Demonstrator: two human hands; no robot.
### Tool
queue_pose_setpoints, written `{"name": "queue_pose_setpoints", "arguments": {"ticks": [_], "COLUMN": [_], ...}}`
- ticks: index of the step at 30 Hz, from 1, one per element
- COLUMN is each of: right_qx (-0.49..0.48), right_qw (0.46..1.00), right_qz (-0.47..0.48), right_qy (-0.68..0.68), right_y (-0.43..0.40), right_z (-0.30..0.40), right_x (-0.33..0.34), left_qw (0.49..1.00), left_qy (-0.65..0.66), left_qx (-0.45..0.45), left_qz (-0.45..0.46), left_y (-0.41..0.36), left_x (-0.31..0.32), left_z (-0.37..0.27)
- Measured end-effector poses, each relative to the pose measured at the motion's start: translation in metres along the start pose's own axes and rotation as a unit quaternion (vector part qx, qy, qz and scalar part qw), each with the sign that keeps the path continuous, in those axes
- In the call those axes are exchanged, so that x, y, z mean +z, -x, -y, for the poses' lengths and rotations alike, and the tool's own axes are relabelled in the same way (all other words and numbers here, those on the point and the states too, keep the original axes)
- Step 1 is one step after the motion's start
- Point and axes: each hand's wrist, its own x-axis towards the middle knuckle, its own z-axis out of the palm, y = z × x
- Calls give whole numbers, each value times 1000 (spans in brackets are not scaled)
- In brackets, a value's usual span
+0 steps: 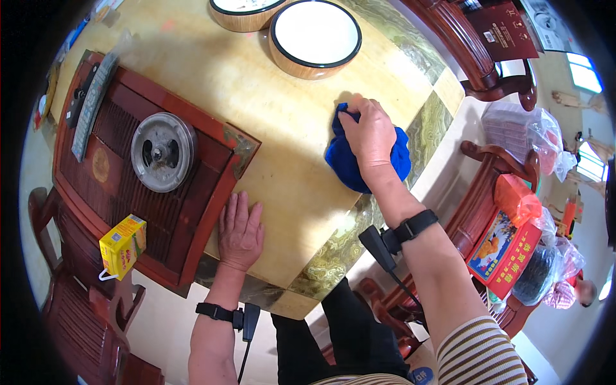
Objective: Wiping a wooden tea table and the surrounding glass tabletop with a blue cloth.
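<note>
My right hand grips a bunched blue cloth against the stone tabletop, close to its green marbled border. The cloth spreads out on both sides of the fist and partly beneath the wrist. Flat on the stone rests my left hand, fingers extended and slightly apart, holding nothing. Its fingertips lie beside the edge of a dark red wooden tea tray. A black strap with a small device is worn on each forearm.
On the tray are a round metal ashtray-like dish, a covered remote control and a yellow drink carton. Two wood-sided bowls, one a white-topped bowl, stand at the far side. Carved wooden seats flank the table; a person appears far right.
</note>
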Motion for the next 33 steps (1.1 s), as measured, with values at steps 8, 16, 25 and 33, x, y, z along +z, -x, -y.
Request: {"name": "queue_pose_setpoints", "arguments": {"ticks": [8,16,25,33], "right_qx": [65,-18,-201,-314], "right_qw": [998,999,977,949], "right_qz": [20,26,-10,22], "right_qy": [4,-33,-67,-4], "right_y": [36,22,19,26], "right_z": [-33,-14,34,36], "right_x": [-21,-9,23,21], "left_qw": [1000,1000,1000,1000], "left_qy": [7,11,-8,19], "left_qx": [4,-7,-2,-12], "left_qz": [0,11,5,11], "left_y": [0,4,3,7], "left_x": [-2,2,0,3], "left_z": [-1,2,0,3]}}
